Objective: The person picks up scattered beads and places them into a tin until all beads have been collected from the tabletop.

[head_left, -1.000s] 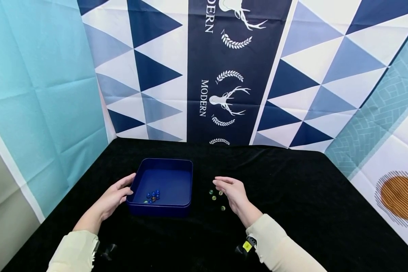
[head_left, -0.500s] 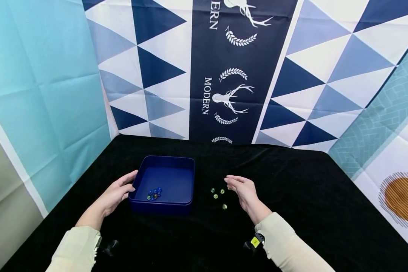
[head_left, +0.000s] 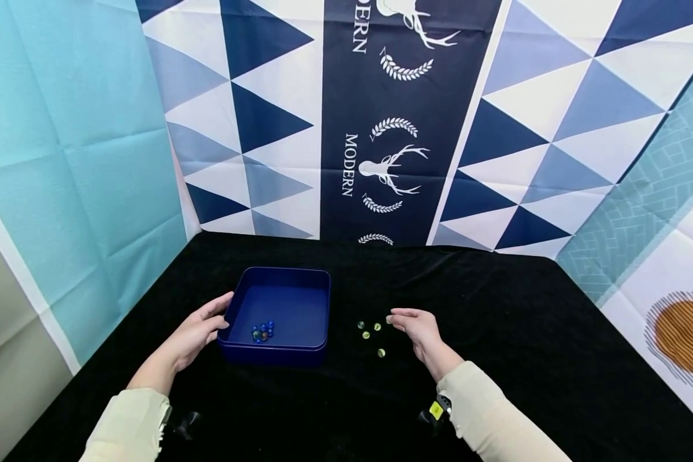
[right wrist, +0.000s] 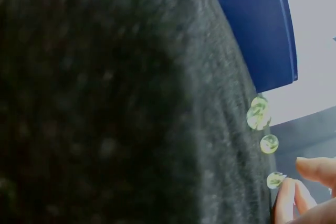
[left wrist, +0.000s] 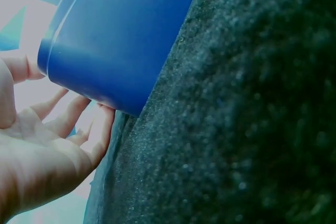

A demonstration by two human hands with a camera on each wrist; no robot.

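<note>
The left hand touches the outer left wall of a dark blue square box; in the left wrist view its thumb is at the rim and its fingertips lie along the wall. Several glass marbles, mostly blue, sit grouped inside. To the box's right, the right hand has its fingertips at a yellow-green marble on the cloth. The right wrist view shows a finger touching that marble, with the thumb apart from it. Nearby lie several more clear-green marbles.
A black cloth covers the table. Patterned fabric hangs behind it, with light blue fabric at the left side. A black strap with a yellow tag is on the right wrist.
My right hand has shifted right from over the marbles, then lowered to the rightmost one. In the box, a green marble has rolled in among the blue ones. My left hand stays put.
</note>
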